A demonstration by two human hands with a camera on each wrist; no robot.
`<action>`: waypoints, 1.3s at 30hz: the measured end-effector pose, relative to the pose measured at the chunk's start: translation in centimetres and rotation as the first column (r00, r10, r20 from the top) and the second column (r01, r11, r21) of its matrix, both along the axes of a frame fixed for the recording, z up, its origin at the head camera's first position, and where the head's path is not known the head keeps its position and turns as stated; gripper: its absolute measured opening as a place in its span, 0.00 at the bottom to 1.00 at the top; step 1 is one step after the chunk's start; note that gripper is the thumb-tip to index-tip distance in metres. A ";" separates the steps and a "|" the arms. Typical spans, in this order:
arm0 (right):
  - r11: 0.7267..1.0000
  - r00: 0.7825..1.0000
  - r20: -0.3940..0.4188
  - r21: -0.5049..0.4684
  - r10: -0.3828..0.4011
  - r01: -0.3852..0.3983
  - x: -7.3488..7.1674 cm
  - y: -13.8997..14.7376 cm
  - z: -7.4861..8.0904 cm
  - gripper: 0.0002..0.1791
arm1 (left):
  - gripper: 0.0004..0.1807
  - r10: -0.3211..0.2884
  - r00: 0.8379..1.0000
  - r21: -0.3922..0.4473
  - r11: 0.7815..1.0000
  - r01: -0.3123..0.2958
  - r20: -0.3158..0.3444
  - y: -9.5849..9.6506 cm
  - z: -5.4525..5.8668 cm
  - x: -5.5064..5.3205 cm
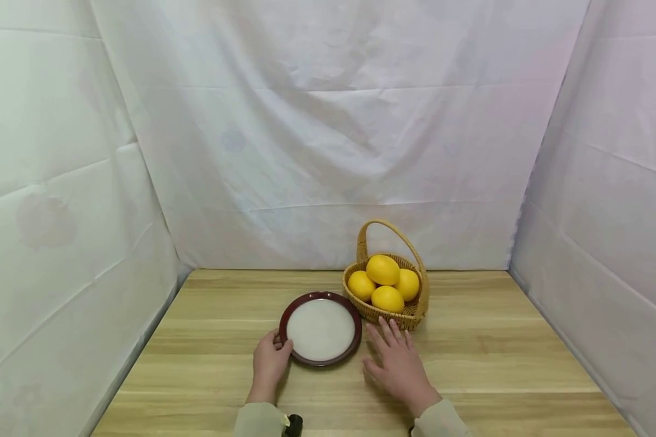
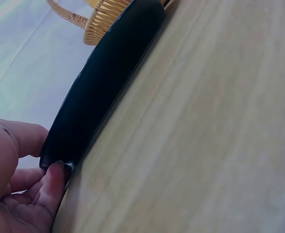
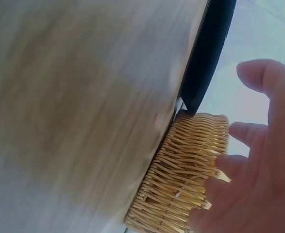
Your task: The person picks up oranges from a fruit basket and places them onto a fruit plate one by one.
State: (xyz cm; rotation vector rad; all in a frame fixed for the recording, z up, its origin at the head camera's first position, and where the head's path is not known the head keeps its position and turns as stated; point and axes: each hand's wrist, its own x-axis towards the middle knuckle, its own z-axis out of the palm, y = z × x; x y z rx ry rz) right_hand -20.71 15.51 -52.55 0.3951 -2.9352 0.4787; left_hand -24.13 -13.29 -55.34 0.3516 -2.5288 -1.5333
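A round plate [image 1: 320, 328] with a pale centre and dark red rim lies on the wooden table. My left hand [image 1: 270, 364] pinches its near left edge; in the left wrist view the thumb and fingers of that hand [image 2: 23, 194] hold the plate's dark side [image 2: 98, 87]. To the plate's right stands a wicker basket [image 1: 369, 311] with several round yellow fruits [image 1: 383, 270] in it. My right hand [image 1: 399, 367] has its fingers spread just before the basket, holding nothing. In the right wrist view its fingertips are close to the basket's woven wall [image 3: 176, 174]; contact is unclear.
The basket's arched handle [image 1: 422, 267] rises above the fruits. White cloth [image 1: 328, 152] hangs behind the table, with more cloth on both sides. Bare wood [image 1: 497, 352] extends right of the basket and left of the plate.
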 end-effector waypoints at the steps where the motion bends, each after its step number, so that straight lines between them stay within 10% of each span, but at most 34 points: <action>1: 1.000 1.000 0.003 -0.003 -0.001 0.001 0.0 0.0 -0.1 0.39 | 0.27 -0.002 1.000 -0.002 1.000 0.002 0.001 0.0 0.0 0.0; 22: 0.995 1.000 -0.024 -0.101 -0.004 0.002 -0.2 0.0 0.1 0.37 | 0.27 -0.003 1.000 -0.012 1.000 0.003 0.007 0.8 -0.2 0.0; 39: 0.906 0.994 0.053 -0.408 -0.096 0.110 0.0 -0.2 1.4 0.29 | 0.27 -0.019 1.000 -0.019 1.000 0.019 -0.013 1.4 -0.6 0.4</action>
